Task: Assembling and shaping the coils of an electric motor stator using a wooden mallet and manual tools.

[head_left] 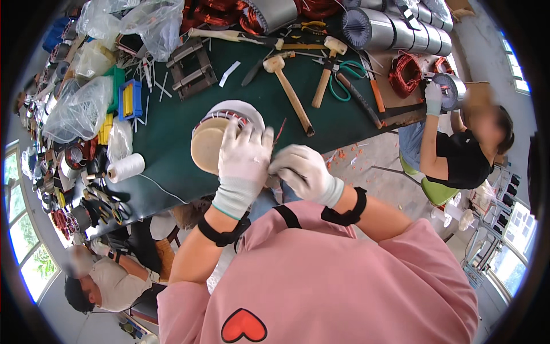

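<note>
A motor stator (252,110) with red windings, white lacing along its rim and a round tan block (207,143) at its near side sits on the green table. My left hand (245,157), in a white glove, grips the stator's right side, its fingers bent over the laced rim. Just to the right, my gloved right hand (306,172) is closed in a pinch near the left wrist. What it pinches, if anything, is too small or hidden to make out. A thin dark red lead (280,131) sticks up between the hands.
Beyond the stator lie mallets (289,94), teal-handled scissors (346,77) and a metal fixture (192,70). A white thread spool (126,168) and several scissors (109,206) lie left. Co-workers sit at right (458,149) and lower left (123,275).
</note>
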Available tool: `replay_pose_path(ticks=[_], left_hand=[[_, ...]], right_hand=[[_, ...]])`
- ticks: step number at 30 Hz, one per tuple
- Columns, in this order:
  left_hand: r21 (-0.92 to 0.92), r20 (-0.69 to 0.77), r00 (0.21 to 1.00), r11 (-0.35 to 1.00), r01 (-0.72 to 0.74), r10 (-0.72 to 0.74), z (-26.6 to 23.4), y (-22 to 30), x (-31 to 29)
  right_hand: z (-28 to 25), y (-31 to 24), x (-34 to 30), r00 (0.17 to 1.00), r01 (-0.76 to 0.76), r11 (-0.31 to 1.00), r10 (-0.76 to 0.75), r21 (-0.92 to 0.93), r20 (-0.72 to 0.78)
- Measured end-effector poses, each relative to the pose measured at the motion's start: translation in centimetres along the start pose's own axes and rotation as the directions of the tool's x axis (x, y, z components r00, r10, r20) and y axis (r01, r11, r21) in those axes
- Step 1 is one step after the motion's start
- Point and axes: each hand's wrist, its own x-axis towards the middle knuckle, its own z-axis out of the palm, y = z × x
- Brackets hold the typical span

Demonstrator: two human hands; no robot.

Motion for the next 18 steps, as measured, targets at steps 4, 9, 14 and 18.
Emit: replay_pose_path(ticks=[4, 9, 14, 18], left_hand=[[-0.635, -0.107, 0.969, 0.765, 0.105, -0.222, -4.6, -1.4, 0.0], [-0.660, -0.174, 0.657, 0.582, 0.475, -0.733, -12.3, -7.8, -6.1], [-0.905, -0.398, 0.294, 0.424, 0.029, -0.869, -17.3, -12.6, -10.2], [-0.803, -0.088, 0.425, 0.316, 0.505, -0.901, -13.0, -8.3, -7.9]], right_hand=[[-2.7, 1.9, 0.7, 0.849, -0.269, 0.903, 0.386, 0.333, -0.362], [-7.9, 12.5, 4.5, 0.801, -0.571, 0.812, 0.584, 0.122, -0.133], [-5.8, 23.0, 16.1, 0.846, -0.527, 0.654, 0.465, -0.542, -0.262], [-4.2, 27.4, 19.5, 0.834, -0.431, 0.394, 0.517, -0.812, -0.192]])
